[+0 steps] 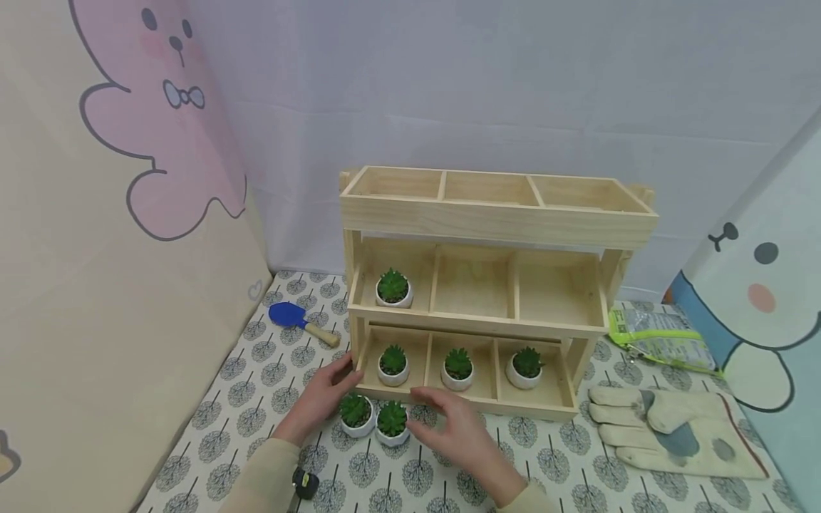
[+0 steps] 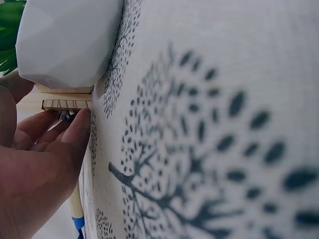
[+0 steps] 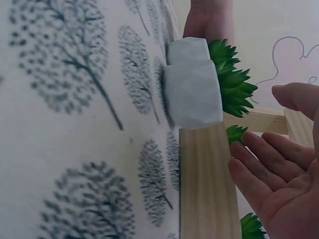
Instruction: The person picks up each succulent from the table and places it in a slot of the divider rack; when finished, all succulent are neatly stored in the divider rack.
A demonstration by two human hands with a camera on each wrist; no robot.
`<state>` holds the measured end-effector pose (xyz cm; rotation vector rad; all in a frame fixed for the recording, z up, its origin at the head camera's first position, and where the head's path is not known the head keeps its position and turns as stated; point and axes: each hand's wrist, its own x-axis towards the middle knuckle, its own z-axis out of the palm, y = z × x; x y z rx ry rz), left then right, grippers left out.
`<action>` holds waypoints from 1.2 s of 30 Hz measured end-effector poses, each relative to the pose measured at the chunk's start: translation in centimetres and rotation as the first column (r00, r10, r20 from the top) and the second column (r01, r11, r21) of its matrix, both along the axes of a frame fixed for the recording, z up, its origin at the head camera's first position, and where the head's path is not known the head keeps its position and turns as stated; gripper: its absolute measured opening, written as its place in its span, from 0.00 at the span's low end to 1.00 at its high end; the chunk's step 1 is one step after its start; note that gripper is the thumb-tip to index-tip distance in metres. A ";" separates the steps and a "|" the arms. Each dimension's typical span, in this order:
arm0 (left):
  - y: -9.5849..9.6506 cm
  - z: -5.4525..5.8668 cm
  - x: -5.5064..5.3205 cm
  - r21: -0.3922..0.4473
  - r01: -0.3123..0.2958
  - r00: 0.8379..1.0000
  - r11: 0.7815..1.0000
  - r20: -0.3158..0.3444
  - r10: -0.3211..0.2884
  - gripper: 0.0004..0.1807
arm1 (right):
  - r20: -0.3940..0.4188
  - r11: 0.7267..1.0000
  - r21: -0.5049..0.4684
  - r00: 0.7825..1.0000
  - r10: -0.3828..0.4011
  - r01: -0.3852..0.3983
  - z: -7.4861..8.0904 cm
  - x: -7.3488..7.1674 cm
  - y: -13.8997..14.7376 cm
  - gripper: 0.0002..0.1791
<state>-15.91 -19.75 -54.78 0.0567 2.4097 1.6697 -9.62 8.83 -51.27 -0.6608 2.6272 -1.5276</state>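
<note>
A three-tier wooden planter shelf (image 1: 497, 221) stands on the table. My left hand (image 1: 323, 395) holds its lower left corner, with the thumb in front and the fingers round the side of the wooden end (image 2: 65, 105). In front of that corner two succulents in white faceted pots stand side by side, a left potted succulent (image 1: 356, 415) and a right potted succulent (image 1: 393, 423). Beside the right one is my right hand (image 1: 458, 431), its fingers relaxed and apart over the front edge of the bottom tier, holding nothing. In the right wrist view its palm (image 3: 284, 199) faces the shelf.
Three potted succulents (image 1: 457, 370) fill the bottom compartments; another potted succulent (image 1: 394, 288) sits in the middle tier's left one. A blue trowel (image 1: 288, 314) lies left of the shelf. Work gloves (image 1: 673, 431) and a yellow-green zip pouch (image 1: 667, 340) lie to the right.
</note>
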 end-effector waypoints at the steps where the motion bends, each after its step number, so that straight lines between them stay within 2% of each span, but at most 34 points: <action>1: 0.0 0.0 0.0 0.001 0.001 1.000 1.000 -0.001 -0.001 0.38 | 0.005 1.000 0.007 1.000 0.000 0.000 -0.1 0.1 0.0 0.27; 7: 0.0 -0.1 0.0 -0.015 -0.001 1.000 1.000 -0.006 0.001 0.38 | 0.010 0.999 0.033 1.000 0.012 -0.013 -1.1 0.5 0.0 0.28; 14: 0.0 -0.1 0.0 -0.023 -0.002 1.000 1.000 -0.013 0.001 0.38 | -0.033 0.998 0.063 0.999 0.024 -0.022 -2.5 0.4 -0.2 0.31; 20: 0.0 0.1 0.0 -0.028 -0.003 1.000 1.000 -0.021 0.002 0.37 | -0.031 0.993 0.115 0.999 0.025 -0.021 -3.1 0.1 -0.7 0.33; 27: 0.1 0.2 0.1 -0.035 -0.002 1.000 0.999 -0.016 0.002 0.37 | 0.016 0.984 0.173 0.999 0.040 -0.042 -3.2 -0.2 -1.4 0.40; 36: 0.0 -0.1 0.0 -0.043 0.000 1.000 0.999 -0.025 -0.001 0.37 | 0.060 0.983 0.181 0.998 0.035 -0.045 -3.0 -0.6 -2.3 0.42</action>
